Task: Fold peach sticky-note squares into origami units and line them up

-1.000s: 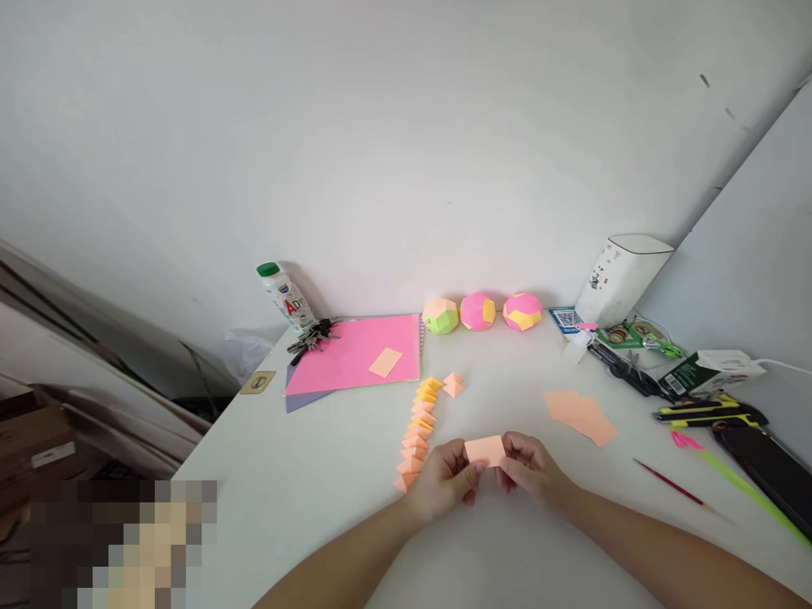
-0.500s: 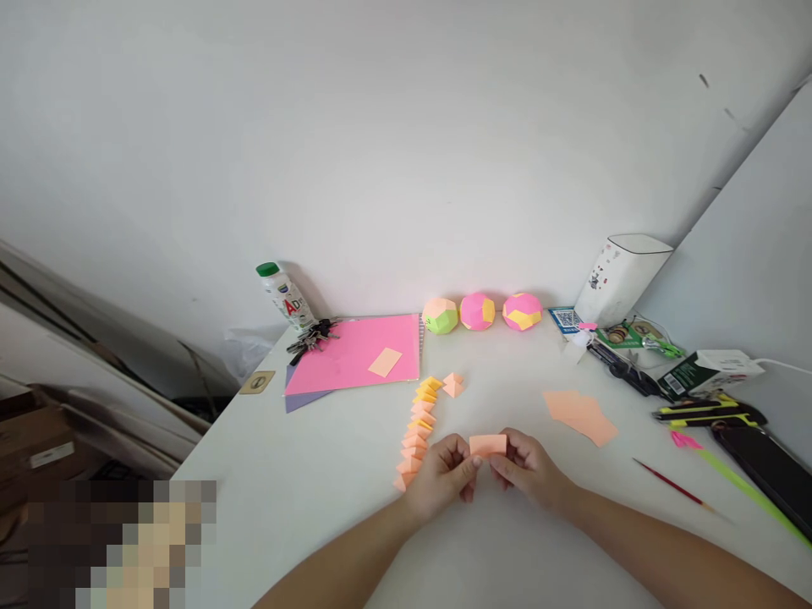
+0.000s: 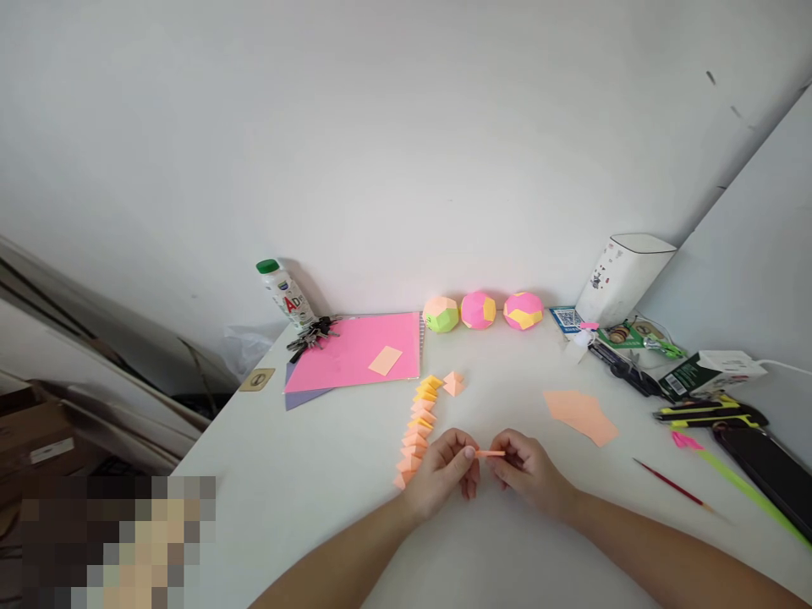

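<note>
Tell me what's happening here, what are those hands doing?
A person is pinching a small peach paper between the left hand and right hand; it shows as a thin strip. Beside the left hand runs a row of folded pieces, peach and yellow. Loose peach sheets lie to the right, and three colourful many-sided balls sit at the back by the wall.

Right of the row of folded pieces (image 3: 419, 430), the paper (image 3: 491, 453) shows as a thin strip, after a broad face a second ago and a shallower band since; folded or tilted, I cannot tell. The left hand's (image 3: 441, 472) thumb is higher, and the right hand's (image 3: 531, 465) index finger sits closer to the row.
</note>
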Motion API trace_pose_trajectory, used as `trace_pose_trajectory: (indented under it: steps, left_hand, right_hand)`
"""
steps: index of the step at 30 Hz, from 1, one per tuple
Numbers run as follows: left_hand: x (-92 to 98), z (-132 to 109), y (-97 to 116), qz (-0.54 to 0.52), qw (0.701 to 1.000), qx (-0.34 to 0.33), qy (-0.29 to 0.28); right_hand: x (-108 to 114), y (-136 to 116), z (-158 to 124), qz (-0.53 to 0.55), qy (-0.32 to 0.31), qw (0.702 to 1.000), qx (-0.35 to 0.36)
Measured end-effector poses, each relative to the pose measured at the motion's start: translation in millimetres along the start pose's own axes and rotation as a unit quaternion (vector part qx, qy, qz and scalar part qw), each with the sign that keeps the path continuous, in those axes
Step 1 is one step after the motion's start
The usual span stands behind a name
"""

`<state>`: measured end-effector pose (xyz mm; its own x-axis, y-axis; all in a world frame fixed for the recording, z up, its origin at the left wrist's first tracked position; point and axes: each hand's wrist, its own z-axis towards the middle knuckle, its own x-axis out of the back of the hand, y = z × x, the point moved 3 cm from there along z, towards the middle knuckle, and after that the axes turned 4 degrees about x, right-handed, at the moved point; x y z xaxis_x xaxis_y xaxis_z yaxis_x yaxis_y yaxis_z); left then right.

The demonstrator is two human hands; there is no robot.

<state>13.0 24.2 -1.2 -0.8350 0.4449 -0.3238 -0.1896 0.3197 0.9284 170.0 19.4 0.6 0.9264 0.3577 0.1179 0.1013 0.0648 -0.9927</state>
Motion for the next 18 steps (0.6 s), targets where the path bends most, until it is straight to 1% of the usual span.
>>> trace_pose_trajectory:
  steps: [9,11,14,16,18]
  left_hand:
    - [-1.1,-1.4,2.6,-0.003,1.000,0.019,-0.003]
    - [-1.3,-1.2,2.1,0.005,0.999,0.032,0.006]
    - [-0.1,0.0,0.0,0.032,0.998,0.050,0.034]
    - [0.8,0.9,-1.0,0.048,0.996,0.052,0.047]
    - [1.1,1.8,-1.3,0.054,0.996,0.047,0.049]
  right_hand:
    - [-0.3,-2.2,0.0,0.018,0.000,1.000,-0.005]
    - [-0.1,-3.0,0.0,0.019,0.003,1.000,-0.011]
    - [-0.4,-4.8,-0.6,0.028,0.004,0.999,-0.018]
    - [0.1,-5.4,-1.0,0.047,0.016,0.999,-0.011]
    - [1.1,-5.1,-1.2,0.072,0.035,0.997,0.006]
